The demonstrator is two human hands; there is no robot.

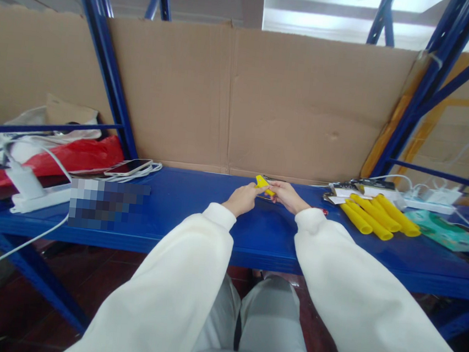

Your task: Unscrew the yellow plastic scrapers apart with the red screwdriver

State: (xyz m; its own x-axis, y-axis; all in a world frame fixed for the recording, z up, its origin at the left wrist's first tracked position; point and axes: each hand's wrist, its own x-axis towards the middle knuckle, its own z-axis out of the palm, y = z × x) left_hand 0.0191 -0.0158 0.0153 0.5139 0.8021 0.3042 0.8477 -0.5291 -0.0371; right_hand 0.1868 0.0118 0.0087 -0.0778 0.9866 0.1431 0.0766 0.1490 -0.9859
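A yellow piece [262,182], similar in colour to the tubes at the right, is held between my two hands above the middle of the blue shelf [198,208]. My left hand [243,199] is closed, its fingers pinching the near left side of it. From the other side, my right hand [289,197] has its fingers closed round the piece's right end. Below the fingers a thin flat edge shows, too small to make out. Several yellow tubes [374,217] lie in a loose pile on the shelf, to the right of my right hand.
Dark and white flat packs [360,189] lie behind the tubes, beside a green translucent package [445,229]. At the left are a white power strip [43,199], a red bag [79,155] and a phone [129,167] with coiled cable. A cardboard panel [233,104] closes the back between blue posts.
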